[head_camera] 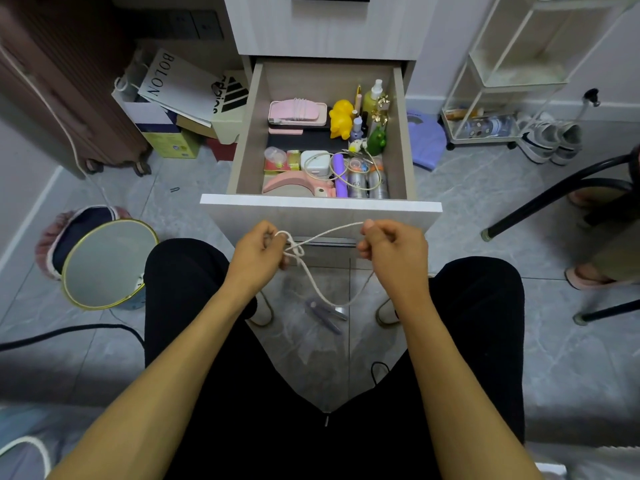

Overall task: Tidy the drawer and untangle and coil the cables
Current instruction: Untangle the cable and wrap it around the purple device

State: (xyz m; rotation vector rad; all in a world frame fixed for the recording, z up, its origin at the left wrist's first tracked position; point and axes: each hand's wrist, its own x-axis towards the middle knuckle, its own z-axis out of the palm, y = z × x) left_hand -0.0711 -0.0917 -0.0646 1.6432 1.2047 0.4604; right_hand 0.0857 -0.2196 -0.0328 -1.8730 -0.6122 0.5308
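Two bare hands meet in front of the open drawer (320,203) in the head view, and much of what they do is hidden. The fingertips of the left hand (258,252) curl inward out of sight, so where exactly they pinch cannot be made out; the right hand (393,249) is likewise closed, thumb on top. Below the hands, a purple object (323,311) lies on the floor tiles, blurred and too soft to name. At the frame's right edge a chair leg (554,194) and someone's slippered foot (588,275) are cut off.

A white cable (323,233) stretches taut between the two hands, each of which grips it. Just beside the left hand's fingers it forms a small loop and a knot-like crossing; from there a slack length drops down in a curve between the knees and rises back towards the right hand. It looks thin, pale and braided.

Inside the drawer, near its front edge, a white charger (317,164) sits with another pale cord looped over a purple tube (340,176) and two silver cans (367,183). Towards the back edge lie a pink case (298,112), a yellow duck toy (341,119) and a yellow-green bottle (372,97). A round gold-rimmed mirror (107,263) rests left of the knees.
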